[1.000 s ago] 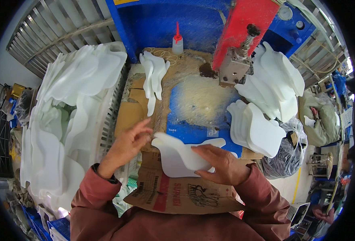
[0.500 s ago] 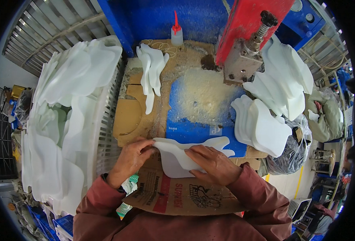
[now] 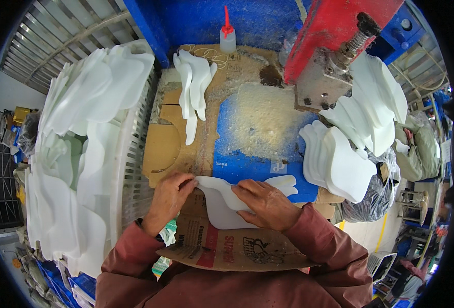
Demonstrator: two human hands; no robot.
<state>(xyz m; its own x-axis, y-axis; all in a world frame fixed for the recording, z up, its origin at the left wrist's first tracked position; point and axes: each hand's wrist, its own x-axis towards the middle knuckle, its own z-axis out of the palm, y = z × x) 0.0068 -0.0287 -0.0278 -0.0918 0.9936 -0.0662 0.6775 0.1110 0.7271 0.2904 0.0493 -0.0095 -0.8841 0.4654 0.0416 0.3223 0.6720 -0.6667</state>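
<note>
A curved white foam-like piece [image 3: 226,211] lies at the near edge of the work surface, with a second layer showing at its right end. My left hand [image 3: 170,197] is closed, thumb and fingers pinching the piece's narrow left tip. Bent over its middle, my right hand [image 3: 269,206] grips the upper edge; the fingertips are partly hidden. Right of it stands a stack of similar white pieces [image 3: 347,167], leaning over one another. Several more slender white pieces [image 3: 195,82] lie at the far left of the work surface.
A slatted white crate [image 3: 129,177] heaped with white pieces stands left. A red machine arm with a metal block [image 3: 322,84] overhangs the right back. Pale dust coats a blue sheet [image 3: 237,167]. A red-tipped bottle [image 3: 227,38] stands behind; cardboard [image 3: 237,246] covers my lap.
My right hand has shifted slightly left along the white piece. My left hand keeps its pinch at the tip. The view has moved a little, so the machine appears farther right.
</note>
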